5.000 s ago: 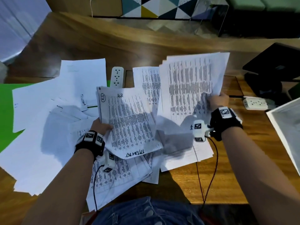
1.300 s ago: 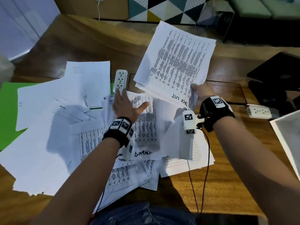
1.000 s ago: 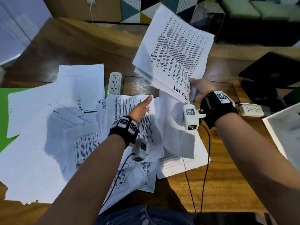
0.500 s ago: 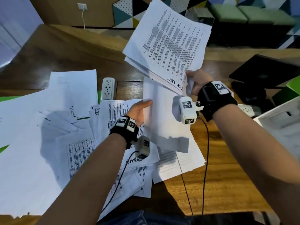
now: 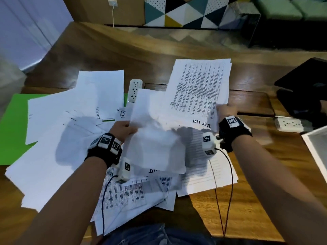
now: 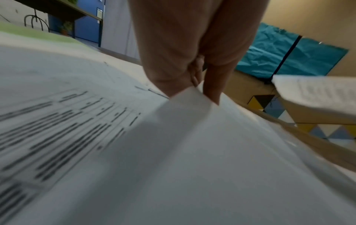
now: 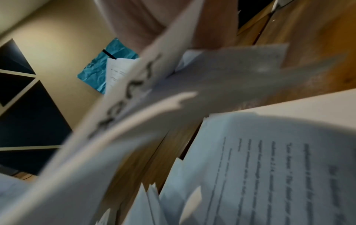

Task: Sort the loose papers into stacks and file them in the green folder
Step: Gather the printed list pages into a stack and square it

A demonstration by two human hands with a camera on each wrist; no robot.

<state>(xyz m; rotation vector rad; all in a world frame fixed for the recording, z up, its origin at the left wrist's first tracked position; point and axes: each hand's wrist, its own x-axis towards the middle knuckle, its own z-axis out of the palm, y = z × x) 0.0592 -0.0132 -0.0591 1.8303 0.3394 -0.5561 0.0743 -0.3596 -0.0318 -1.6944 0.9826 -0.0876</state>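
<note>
Loose white papers [image 5: 53, 156] lie scattered over a wooden table, partly covering the green folder [image 5: 12, 124] at the far left. My right hand [image 5: 225, 112] grips a stack of printed sheets [image 5: 200, 91] marked "TASK LIST", held tilted above the pile. My left hand [image 5: 123, 129] pinches the left edge of a blank-backed sheet [image 5: 154, 138] lifted beneath that stack. In the left wrist view the thumb and fingers [image 6: 210, 82] clamp the sheet's corner [image 6: 192, 99]. The right wrist view shows blurred sheets [image 7: 250, 167] close up.
A white power strip [image 5: 134, 90] lies behind the papers, a second one [image 5: 287, 123] at the right. A black device [image 5: 306, 85] stands at the far right, a white tray edge [image 5: 316, 151] below it. Bare wood lies in front of the right arm.
My left hand has gone from touching the pile with straight fingers to pinching a sheet and lifting it. The right hand's stack has come down lower toward the table.
</note>
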